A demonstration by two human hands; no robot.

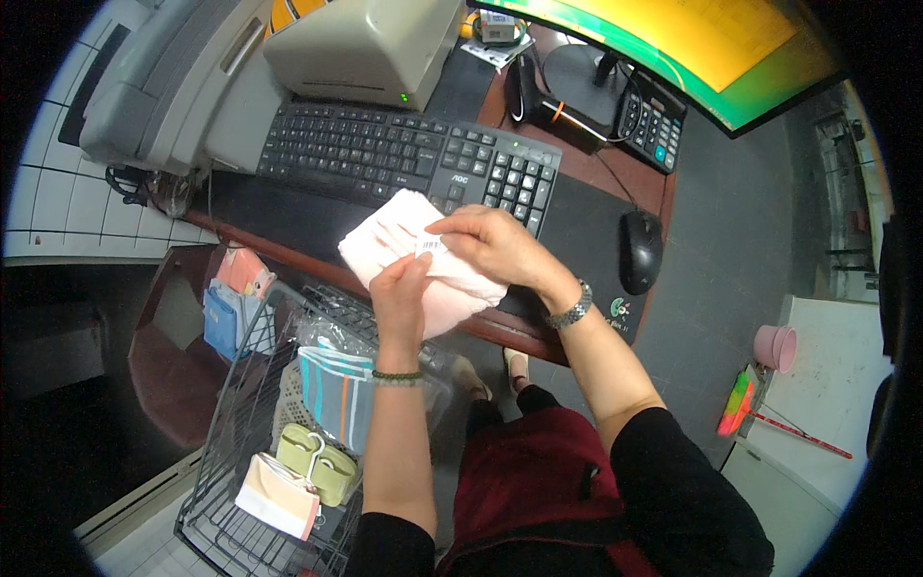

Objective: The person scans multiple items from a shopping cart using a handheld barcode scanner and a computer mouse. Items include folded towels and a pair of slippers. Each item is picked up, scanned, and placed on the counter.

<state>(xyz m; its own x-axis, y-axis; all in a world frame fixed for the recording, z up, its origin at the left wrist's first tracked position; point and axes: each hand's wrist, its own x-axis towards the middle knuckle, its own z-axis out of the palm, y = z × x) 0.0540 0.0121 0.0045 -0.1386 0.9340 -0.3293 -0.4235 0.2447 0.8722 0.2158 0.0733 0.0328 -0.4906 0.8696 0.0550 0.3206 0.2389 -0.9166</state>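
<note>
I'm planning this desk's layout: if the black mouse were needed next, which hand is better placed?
Probably the right hand: it is nearer the mouse, which lies to its right. The left hand, farther off, could hold the pink cloth.

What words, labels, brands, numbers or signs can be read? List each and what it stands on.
Small white barcode label on the folded pale-pink cloth: print too small to read.
White maker's mark on the long black plastic keyboard: legible, left unquoted; many key legends are too small.
Green-and-white print on the flat black desk mat: lettering too small.
Black rectangular keypad device: key markings too small.
Small white box: print too blurred.
</note>
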